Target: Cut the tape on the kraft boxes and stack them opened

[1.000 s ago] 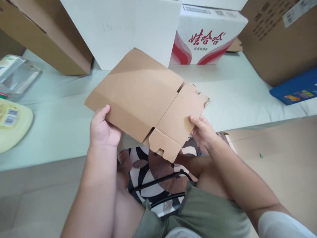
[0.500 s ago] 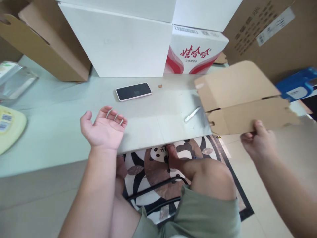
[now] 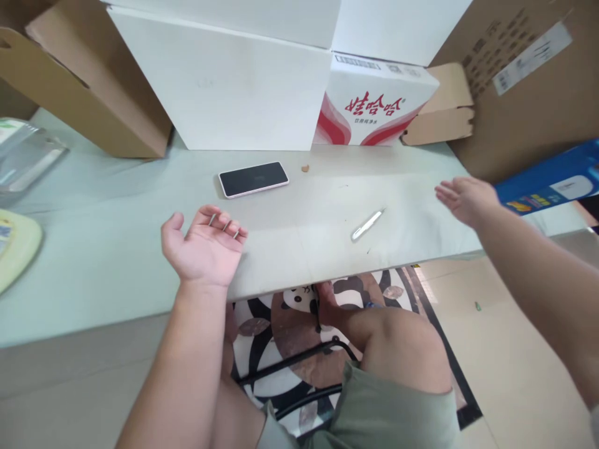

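Two empty hands, left half-curled, right outstretched, brown cardboard beyond, lower panel lying lengthwise left-right

Soft, fairly bright light spreads over the pale surface, leaving faint shadows beside the phone and left hand; wide-angle distortion slants the brown carton, and the label's print blurs

Prob. a home: panda rug on tiled flr.

Beige floor tiles and a panda rug lie below the pale table.
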Demonstrator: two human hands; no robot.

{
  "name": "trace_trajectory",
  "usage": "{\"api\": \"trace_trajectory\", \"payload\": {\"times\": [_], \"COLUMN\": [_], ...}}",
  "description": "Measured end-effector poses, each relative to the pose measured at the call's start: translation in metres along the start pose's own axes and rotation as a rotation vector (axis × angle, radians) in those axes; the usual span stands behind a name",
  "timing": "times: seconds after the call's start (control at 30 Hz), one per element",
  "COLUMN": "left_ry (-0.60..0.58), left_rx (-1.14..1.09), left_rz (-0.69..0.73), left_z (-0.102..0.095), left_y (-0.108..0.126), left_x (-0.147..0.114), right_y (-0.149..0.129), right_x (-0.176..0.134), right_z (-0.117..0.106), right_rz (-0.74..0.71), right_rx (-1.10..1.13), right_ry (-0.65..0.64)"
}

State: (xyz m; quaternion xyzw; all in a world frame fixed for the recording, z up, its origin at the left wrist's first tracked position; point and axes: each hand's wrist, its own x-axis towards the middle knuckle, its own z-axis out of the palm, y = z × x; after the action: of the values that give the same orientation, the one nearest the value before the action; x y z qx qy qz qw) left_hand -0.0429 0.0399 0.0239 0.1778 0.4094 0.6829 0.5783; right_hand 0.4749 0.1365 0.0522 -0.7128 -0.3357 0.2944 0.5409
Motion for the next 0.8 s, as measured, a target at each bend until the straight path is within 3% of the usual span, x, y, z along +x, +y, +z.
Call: {"api": "trace_trajectory", "payload": {"times": [0.17, 0.3, 0.4, 0.57, 0.63, 0.7, 0.8], "left_ry": [-0.040, -0.053, -0.059, -0.061, -0.041, -0.006, 0.035], "left_rx": [-0.055, -0.087, -0.100, -0.131, -0.193, -0.263, -0.364], "left_rz": [-0.012, -0.024, -0.008, 0.019, -0.016, -0.050, -0.085], "left_z": [-0.002, -0.009, -0.015, -0.019, -0.018, -0.016, -0.014], "left_y": [0.003, 0.007, 0.012, 0.021, 0.025, 0.029, 0.036], "left_x": [-0.004, -0.012, -0.016, -0.019, -0.021, -0.024, -0.029], "right_y": [0.042, 0.032, 0.013, -0.008, -0.011, -0.011, -0.007], "right_x": [-0.057, -0.082, -0.102, -0.149, -0.165, -0.176, -0.184], "right_z": [0.025, 0.066, 0.120, 0.238, 0.278, 0.304, 0.320], "right_rz": [0.092, -0.014, -0.175, -0.453, -0.655, -0.832, -0.912], "right_rx": [-0.147, -0.286, -0.411, -0.541, -0.630, -0.753, -0.873], "right_ry": [-0.094, -0.163, -0.297, -0.612, -0.737, -0.793, -0.745]}}
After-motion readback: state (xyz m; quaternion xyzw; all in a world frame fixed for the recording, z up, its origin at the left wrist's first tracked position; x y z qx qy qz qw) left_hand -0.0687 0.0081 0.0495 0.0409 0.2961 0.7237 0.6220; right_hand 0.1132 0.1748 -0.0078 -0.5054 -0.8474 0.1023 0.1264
